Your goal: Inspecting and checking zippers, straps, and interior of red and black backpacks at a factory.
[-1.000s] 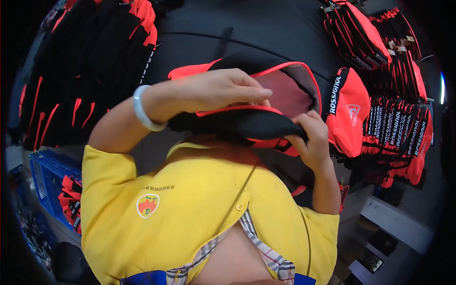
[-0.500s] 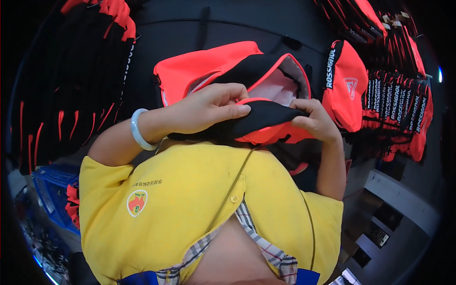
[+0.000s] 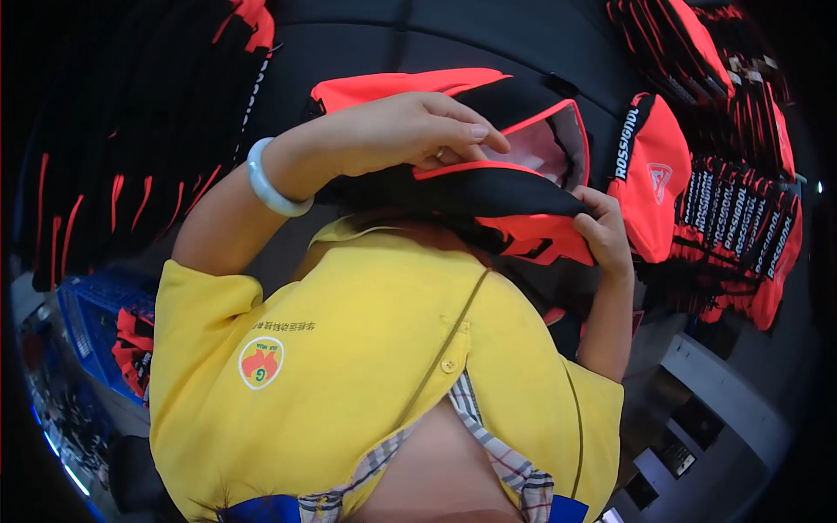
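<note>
A black and neon-red bag [image 3: 506, 192] lies in front of my chest with its mouth spread, showing a pale grey lining [image 3: 545, 144]. My right hand [image 3: 604, 228] pinches the near edge of the bag at its right corner, thumb against fingers. Over the left part of the mouth reaches my left hand [image 3: 418, 132], its fingers stretched out and a little apart, the tips just over the lining. A ring and a pale bangle [image 3: 268, 179] show on that arm. The left hand's thumb is mostly hidden.
Just right of my right hand stands a finished-looking red bag [image 3: 654, 183]. Stacks of similar bags [image 3: 732, 218] fill the right side, and a tall black-and-red stack [image 3: 131, 148] stands at left. A blue crate [image 3: 96, 322] holds red pieces at lower left. The dark tabletop [image 3: 340, 48] lies behind.
My left hand has let go of the near edge, moved up and stretched its fingers over the mouth. The right hand keeps its pinch, and the view has shifted slightly.
</note>
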Tool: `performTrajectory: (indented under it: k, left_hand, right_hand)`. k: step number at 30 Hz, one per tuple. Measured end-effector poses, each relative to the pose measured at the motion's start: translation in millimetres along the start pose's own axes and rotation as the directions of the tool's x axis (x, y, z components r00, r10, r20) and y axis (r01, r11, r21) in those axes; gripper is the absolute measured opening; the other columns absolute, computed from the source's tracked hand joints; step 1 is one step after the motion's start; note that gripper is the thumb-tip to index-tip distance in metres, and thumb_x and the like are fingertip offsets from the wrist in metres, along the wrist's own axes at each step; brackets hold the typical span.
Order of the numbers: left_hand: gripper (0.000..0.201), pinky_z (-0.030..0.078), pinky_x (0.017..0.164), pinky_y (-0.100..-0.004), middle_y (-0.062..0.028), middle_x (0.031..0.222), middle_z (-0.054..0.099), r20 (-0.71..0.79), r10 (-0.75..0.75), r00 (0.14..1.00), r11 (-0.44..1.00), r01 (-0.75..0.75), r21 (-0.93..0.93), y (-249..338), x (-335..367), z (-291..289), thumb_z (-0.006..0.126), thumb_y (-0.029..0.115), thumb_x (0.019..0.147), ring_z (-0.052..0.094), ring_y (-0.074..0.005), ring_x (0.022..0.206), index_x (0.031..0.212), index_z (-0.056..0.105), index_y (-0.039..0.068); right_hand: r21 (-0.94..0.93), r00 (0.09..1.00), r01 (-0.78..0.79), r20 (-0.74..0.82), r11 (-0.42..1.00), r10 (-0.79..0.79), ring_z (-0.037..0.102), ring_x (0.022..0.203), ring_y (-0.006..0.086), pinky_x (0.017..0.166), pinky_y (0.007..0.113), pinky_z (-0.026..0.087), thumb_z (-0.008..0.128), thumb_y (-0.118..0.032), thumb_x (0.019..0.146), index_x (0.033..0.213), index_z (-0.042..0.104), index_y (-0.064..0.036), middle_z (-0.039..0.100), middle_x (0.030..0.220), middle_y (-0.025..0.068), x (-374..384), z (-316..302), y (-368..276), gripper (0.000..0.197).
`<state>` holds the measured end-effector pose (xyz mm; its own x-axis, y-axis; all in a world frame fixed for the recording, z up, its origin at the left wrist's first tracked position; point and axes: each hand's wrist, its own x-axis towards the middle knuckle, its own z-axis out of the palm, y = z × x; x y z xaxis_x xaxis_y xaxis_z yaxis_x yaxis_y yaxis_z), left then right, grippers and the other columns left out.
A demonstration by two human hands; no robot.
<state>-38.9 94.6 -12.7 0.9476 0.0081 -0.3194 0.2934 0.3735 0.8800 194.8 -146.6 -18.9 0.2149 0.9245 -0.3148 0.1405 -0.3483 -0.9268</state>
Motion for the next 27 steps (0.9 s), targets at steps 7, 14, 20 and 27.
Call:
performTrajectory:
  k: [7,14,20,27]
  left_hand:
    - [0.041,0.049,0.086,-0.0349,-0.0194,0.108,0.061,-0.128,0.449,0.884,0.583,-0.182,0.792,-5.0,-37.6,57.7,0.065,0.017,0.085,0.06,-0.0322,0.101,0.118,0.055,-0.005]
    - [0.052,0.049,0.083,-0.0384,-0.0182,0.107,0.058,-0.118,0.441,0.89,0.375,-0.064,0.925,-13.5,-51.4,81.1,0.071,0.025,0.079,0.059,-0.0334,0.097,0.118,0.053,-0.004]
    - [0.038,0.047,0.074,-0.0406,-0.0171,0.094,0.06,-0.047,0.445,0.895,0.612,-0.265,0.745,-18.6,-22.1,89.3,0.068,0.029,0.082,0.059,-0.0341,0.088,0.101,0.054,0.0]
    - [0.007,0.043,0.052,-0.0269,-0.0098,0.067,0.056,-0.324,0.43,0.843,0.623,-0.018,0.782,9.6,-71.7,45.4,0.065,0.007,0.084,0.056,-0.0192,0.054,0.082,0.061,0.002]
  right_hand:
    - [-0.351,0.971,0.14,-0.136,0.926,-0.199,0.057,0.064,0.0097,0.059,0.024,0.043,0.072,-0.009,0.07,0.081,0.06,0.0002,0.058,0.069,0.0059,-8.6,29.6,-3.1,0.018]
    - [-0.433,0.754,0.401,-0.344,0.807,-0.56,0.051,0.059,0.0242,0.055,0.033,0.041,0.075,-0.007,0.059,0.077,0.059,-0.002,0.057,0.064,0.0095,-19.5,80.1,30.8,0.024]
    - [-0.537,0.613,0.56,-0.245,0.631,-0.751,0.053,0.053,0.0257,0.056,0.035,0.04,0.079,-0.018,0.061,0.076,0.06,-0.0019,0.058,0.063,0.0102,-6.8,107.1,16.4,0.029]
    - [-0.592,0.965,0.262,0.182,0.762,-0.19,0.059,0.067,0.0294,0.058,0.036,0.043,0.082,-0.037,0.065,0.079,0.058,-0.0041,0.06,0.07,0.0121,-17.3,66.3,-22.9,0.043]
